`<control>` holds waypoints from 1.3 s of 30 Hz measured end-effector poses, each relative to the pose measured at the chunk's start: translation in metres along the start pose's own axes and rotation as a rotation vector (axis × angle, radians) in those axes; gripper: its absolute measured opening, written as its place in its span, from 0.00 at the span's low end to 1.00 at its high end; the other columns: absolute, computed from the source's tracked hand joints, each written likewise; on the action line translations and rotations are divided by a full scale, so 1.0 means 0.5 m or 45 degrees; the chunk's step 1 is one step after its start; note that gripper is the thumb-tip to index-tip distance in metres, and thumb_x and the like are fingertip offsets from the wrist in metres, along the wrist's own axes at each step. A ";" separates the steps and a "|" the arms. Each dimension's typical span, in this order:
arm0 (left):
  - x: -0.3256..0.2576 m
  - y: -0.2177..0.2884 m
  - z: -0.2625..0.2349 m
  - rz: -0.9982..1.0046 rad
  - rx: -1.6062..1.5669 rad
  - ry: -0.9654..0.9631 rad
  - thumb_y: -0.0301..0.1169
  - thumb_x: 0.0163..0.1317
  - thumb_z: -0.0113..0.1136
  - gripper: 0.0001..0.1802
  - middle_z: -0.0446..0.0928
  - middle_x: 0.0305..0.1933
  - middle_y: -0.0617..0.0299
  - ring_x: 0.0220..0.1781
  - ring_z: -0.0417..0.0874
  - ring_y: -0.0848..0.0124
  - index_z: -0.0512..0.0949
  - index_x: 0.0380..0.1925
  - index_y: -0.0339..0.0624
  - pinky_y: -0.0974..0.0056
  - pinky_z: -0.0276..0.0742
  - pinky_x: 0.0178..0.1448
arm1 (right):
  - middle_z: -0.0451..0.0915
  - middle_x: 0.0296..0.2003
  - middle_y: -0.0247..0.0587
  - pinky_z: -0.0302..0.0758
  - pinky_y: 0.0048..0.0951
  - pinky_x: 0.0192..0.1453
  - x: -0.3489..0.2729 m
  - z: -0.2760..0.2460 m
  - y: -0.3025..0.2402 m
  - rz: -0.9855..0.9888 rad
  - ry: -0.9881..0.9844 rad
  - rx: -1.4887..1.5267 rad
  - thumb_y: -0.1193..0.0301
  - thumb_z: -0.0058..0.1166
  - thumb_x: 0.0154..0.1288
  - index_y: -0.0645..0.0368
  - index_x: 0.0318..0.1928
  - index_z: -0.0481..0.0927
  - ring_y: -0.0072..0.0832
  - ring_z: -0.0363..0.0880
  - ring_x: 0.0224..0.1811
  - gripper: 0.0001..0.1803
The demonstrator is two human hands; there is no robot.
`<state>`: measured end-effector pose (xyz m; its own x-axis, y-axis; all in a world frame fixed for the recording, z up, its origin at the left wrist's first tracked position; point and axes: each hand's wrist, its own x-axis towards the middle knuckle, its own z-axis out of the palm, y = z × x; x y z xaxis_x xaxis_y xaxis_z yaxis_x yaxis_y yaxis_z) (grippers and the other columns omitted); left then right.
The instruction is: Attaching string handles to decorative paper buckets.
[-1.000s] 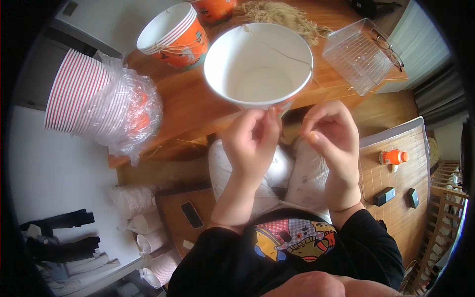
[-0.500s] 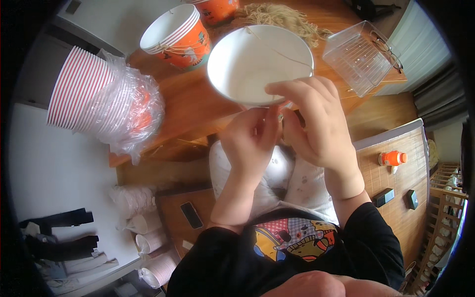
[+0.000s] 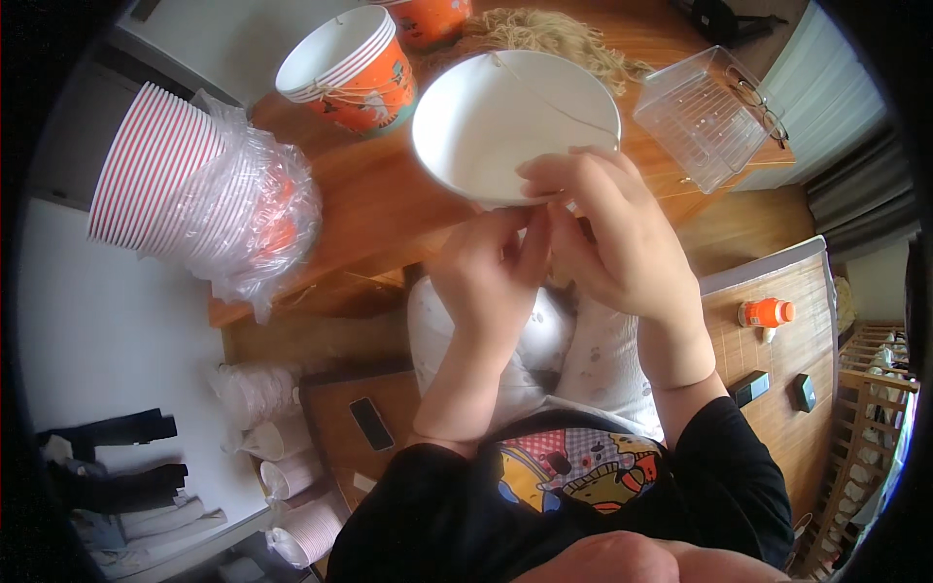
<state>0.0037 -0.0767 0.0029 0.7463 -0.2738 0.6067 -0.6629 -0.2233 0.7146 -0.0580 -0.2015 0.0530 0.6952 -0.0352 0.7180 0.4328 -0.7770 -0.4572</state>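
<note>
A paper bucket (image 3: 486,146), white inside, tilts toward me at the table's near edge. A thin tan string (image 3: 544,97) runs from its far rim across the opening to the right rim. Under the near rim my left hand (image 3: 486,262) is closed in a pinch against the outer wall; what lies between its fingertips is hidden. My right hand (image 3: 632,243) grips the near right rim, fingers over the inside and thumb outside. The fingertips of both hands almost meet there. The bucket's outer wall is mostly out of sight.
Orange paper buckets (image 3: 374,87) with strings stand nested at the far left. A tall bucket stack (image 3: 160,165) in clear plastic lies at left. Behind is a bundle of tan strings (image 3: 554,39). A clear plastic bin (image 3: 705,121) and glasses (image 3: 763,102) are at right.
My right fingers have come down and closed more tightly on the near rim, nearer to my left fingertips. The bucket has shifted very slightly to the right.
</note>
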 end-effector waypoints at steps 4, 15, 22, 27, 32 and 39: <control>-0.003 0.010 -0.018 -0.017 0.009 -0.008 0.32 0.53 0.69 0.08 0.73 0.15 0.64 0.17 0.75 0.70 0.80 0.22 0.43 0.66 0.67 0.23 | 0.80 0.39 0.45 0.73 0.39 0.52 -0.009 0.004 -0.008 0.066 0.115 0.104 0.84 0.51 0.50 0.61 0.47 0.74 0.44 0.79 0.44 0.20; 0.005 0.039 -0.048 -0.529 -1.003 -0.483 0.33 0.65 0.59 0.12 0.72 0.23 0.75 0.24 0.64 0.87 0.83 0.39 0.35 0.78 0.55 0.28 | 0.80 0.46 0.57 0.74 0.49 0.56 -0.123 0.017 0.001 -0.171 0.252 0.431 0.87 0.45 0.47 0.60 0.45 0.69 0.49 0.80 0.50 0.21; 0.015 -0.030 -0.066 -0.497 -1.175 -0.514 0.30 0.55 0.69 0.06 0.74 0.23 0.73 0.23 0.66 0.86 0.83 0.29 0.40 0.78 0.56 0.27 | 0.79 0.47 0.57 0.74 0.46 0.57 -0.149 0.044 0.008 0.042 0.250 0.424 0.86 0.51 0.51 0.63 0.45 0.70 0.49 0.80 0.50 0.18; 0.008 -0.058 -0.042 -0.368 -1.050 -0.381 0.29 0.55 0.68 0.05 0.77 0.26 0.68 0.24 0.70 0.82 0.82 0.28 0.40 0.77 0.59 0.27 | 0.80 0.44 0.48 0.77 0.37 0.48 -0.134 0.060 0.023 -0.029 0.324 -0.216 0.86 0.58 0.45 0.61 0.39 0.74 0.43 0.80 0.44 0.18; 0.014 -0.074 -0.038 -0.249 -1.034 -0.373 0.27 0.56 0.67 0.05 0.80 0.31 0.63 0.27 0.77 0.77 0.82 0.29 0.37 0.77 0.68 0.30 | 0.81 0.39 0.39 0.73 0.33 0.41 -0.108 0.092 0.027 0.021 0.380 -0.467 0.83 0.65 0.40 0.57 0.39 0.76 0.39 0.77 0.39 0.21; 0.005 -0.083 -0.030 -0.252 -1.001 -0.432 0.23 0.60 0.64 0.07 0.82 0.37 0.60 0.36 0.80 0.77 0.79 0.37 0.33 0.75 0.73 0.41 | 0.79 0.35 0.38 0.72 0.33 0.40 -0.109 0.102 0.025 0.118 0.295 -0.469 0.82 0.66 0.39 0.56 0.40 0.77 0.38 0.75 0.37 0.22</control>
<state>0.0341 -0.0539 -0.0201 0.7024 -0.5893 0.3992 -0.1962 0.3789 0.9044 -0.0609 -0.1774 -0.0185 0.5563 -0.2229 0.8006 0.1121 -0.9344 -0.3381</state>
